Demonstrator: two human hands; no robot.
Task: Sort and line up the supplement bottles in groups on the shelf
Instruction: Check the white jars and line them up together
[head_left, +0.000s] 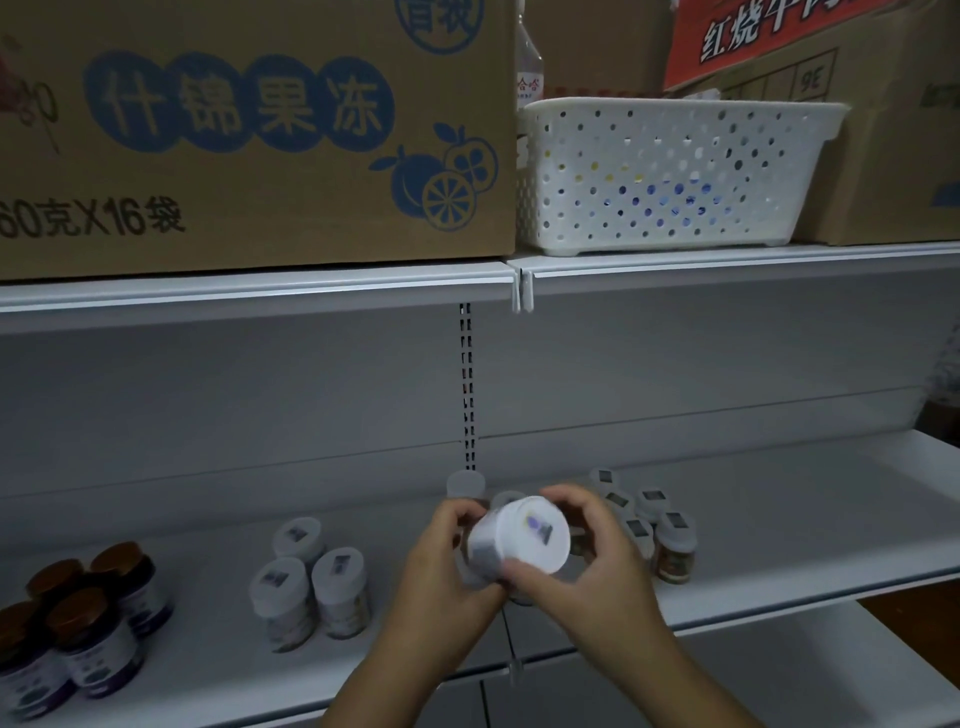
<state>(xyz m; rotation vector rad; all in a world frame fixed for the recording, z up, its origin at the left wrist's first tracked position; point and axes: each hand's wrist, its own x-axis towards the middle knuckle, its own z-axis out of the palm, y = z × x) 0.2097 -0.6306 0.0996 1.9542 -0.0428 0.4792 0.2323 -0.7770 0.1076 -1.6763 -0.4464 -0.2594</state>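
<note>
Shelf (779, 519): hands (447, 577) grip bottle (519, 540) (white-capped).

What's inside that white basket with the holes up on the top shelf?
Through the white basket holes, only blue and yellow specks show. The wall hides what the contents are.

"什锦果冻", "X16" on cardboard box (249, 135)

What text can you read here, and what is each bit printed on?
"什锦果冻" on the big cardboard box.
"60克X16袋" on the same box.
"红烧牛" on the red box; the rest is cut off.
"36" upside down on the brown carton.
Bottle cap stickers and labels: too blurred to read.
</note>
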